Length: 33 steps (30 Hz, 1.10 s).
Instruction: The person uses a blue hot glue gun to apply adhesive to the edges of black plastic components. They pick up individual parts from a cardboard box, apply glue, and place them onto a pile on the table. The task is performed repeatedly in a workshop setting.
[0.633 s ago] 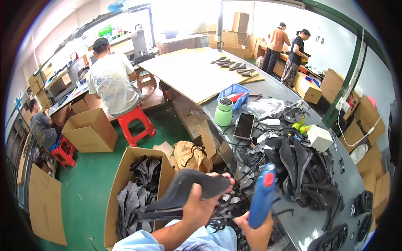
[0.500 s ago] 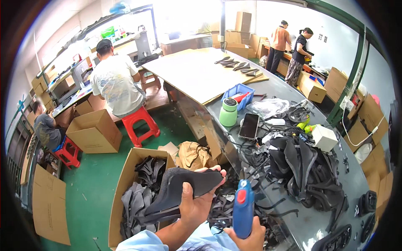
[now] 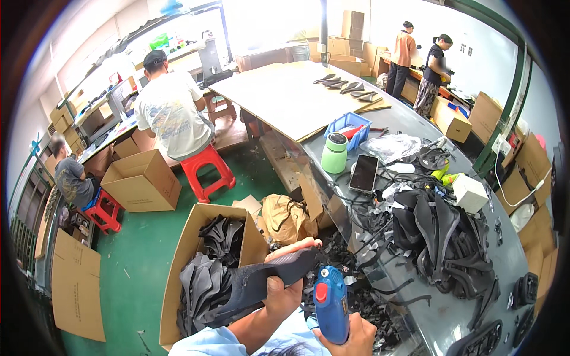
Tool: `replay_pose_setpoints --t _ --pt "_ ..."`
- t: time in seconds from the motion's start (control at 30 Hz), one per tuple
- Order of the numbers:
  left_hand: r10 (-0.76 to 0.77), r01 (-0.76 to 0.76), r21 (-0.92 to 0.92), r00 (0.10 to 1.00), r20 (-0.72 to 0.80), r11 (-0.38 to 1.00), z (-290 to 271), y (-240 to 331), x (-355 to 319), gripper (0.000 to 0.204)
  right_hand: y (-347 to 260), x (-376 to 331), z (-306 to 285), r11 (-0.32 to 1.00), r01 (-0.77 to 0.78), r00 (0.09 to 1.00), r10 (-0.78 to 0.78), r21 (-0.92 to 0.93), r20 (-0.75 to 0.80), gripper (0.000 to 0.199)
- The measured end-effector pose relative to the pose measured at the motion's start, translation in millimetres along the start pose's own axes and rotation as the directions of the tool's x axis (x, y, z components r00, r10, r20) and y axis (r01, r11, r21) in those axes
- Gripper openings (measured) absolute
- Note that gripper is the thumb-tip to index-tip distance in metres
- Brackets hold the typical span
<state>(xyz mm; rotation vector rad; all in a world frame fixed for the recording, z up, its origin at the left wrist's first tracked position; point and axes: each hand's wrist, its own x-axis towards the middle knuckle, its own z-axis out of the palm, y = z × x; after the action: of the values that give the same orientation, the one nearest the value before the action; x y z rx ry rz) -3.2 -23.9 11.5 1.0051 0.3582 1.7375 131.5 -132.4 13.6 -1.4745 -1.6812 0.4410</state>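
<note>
My left hand (image 3: 282,298) grips a black padded piece (image 3: 252,283) with a saddle-like outline, thumb across its near face and fingers behind it. The piece is tilted, its narrow end toward the right. In my right hand (image 3: 357,336) is a blue handheld torch (image 3: 332,310) with a red button and a metal nozzle on top. The nozzle stands close to the piece's narrow end, slightly below and to its right. I cannot make out a flame. Behind the piece, a cardboard box (image 3: 256,240) holds a heap of similar dark pieces (image 3: 205,282).
On the grey table (image 3: 415,323) to the right lie a pile of black pieces (image 3: 439,237), a phone (image 3: 364,173), a green bottle (image 3: 334,155), a blue basket (image 3: 356,137) and a white box (image 3: 470,193). Dark scraps (image 3: 362,296) gather below the table edge. Co-workers (image 3: 172,113) sit and stand farther off.
The black piece has tipped, so its broad face shows less. The torch has shifted left and slightly down, closer to the piece's narrow end. The whole view has swung slightly.
</note>
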Motion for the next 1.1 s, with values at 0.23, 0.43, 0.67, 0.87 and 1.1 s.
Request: replay_pose_setpoints --t 0.23,0.43,0.67,0.87,1.1 --pt "-0.05 0.039 0.079 0.988 0.149 0.996 -11 1 3 0.077 4 -1 -4 0.997 0.019 1.0 -0.02 -0.075 -0.02 0.039" --pt "-0.215 0.212 0.035 0.965 0.151 0.977 -10 12 10 0.063 11 -1 -6 0.993 0.035 0.999 -0.039 -0.114 -0.032 0.038" --pt "-0.365 0.35 0.127 0.922 0.13 0.928 -11 28 27 0.041 17 -2 -7 0.972 0.058 0.996 -0.072 -0.228 -0.053 0.035" --pt "-0.418 0.371 0.267 0.897 0.146 0.89 -6 33 37 0.033 20 -3 -6 0.963 0.063 0.996 -0.078 -0.263 -0.051 0.034" --pt "-0.273 0.255 0.152 0.955 0.114 0.955 -11 30 39 0.028 22 -3 -6 0.983 0.05 0.998 -0.055 -0.179 -0.023 0.036"
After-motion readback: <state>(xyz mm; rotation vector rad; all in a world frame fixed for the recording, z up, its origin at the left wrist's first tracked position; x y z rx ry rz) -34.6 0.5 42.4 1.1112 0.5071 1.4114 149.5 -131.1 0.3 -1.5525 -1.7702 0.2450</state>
